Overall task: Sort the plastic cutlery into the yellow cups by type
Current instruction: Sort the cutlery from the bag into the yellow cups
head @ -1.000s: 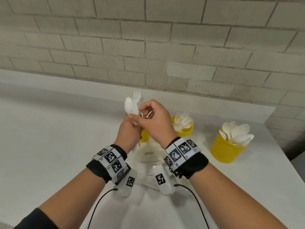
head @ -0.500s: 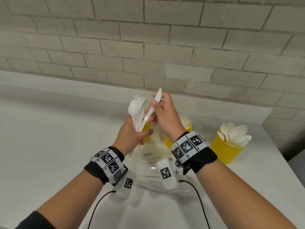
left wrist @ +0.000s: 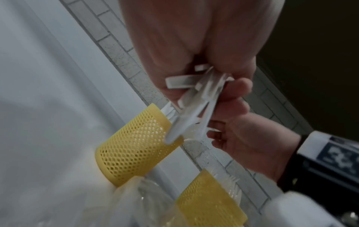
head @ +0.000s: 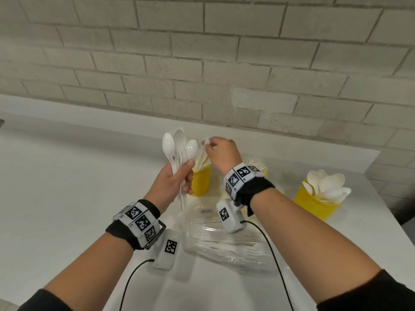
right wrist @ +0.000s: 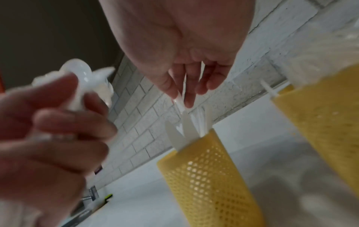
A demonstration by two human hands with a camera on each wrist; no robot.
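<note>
My left hand (head: 173, 179) grips a bundle of white plastic cutlery (head: 179, 149), spoons and forks fanned upward; its handles (left wrist: 196, 98) show in the left wrist view. My right hand (head: 219, 151) pinches one white knife (head: 204, 145) by its upper end, held over the left yellow mesh cup (head: 201, 181), which holds knives (right wrist: 186, 129). In the right wrist view the thumb and fingertips (right wrist: 189, 98) clamp the knife (right wrist: 179, 99) just above that cup (right wrist: 205, 173). A middle yellow cup (head: 261, 168) holds forks, mostly hidden by my right wrist. A right yellow cup (head: 314, 203) holds spoons (head: 327, 187).
A clear plastic bag (head: 226, 239) with more cutlery lies on the white counter (head: 56, 198) in front of the cups. A brick wall (head: 202, 63) rises right behind the counter. The counter's right edge runs close to the spoon cup. Cables trail from both wrist cameras.
My right hand pulled a knife out of the left hand's bundle and carried it right and down over the left cup. The left hand lowered slightly with the rest of the bundle.
</note>
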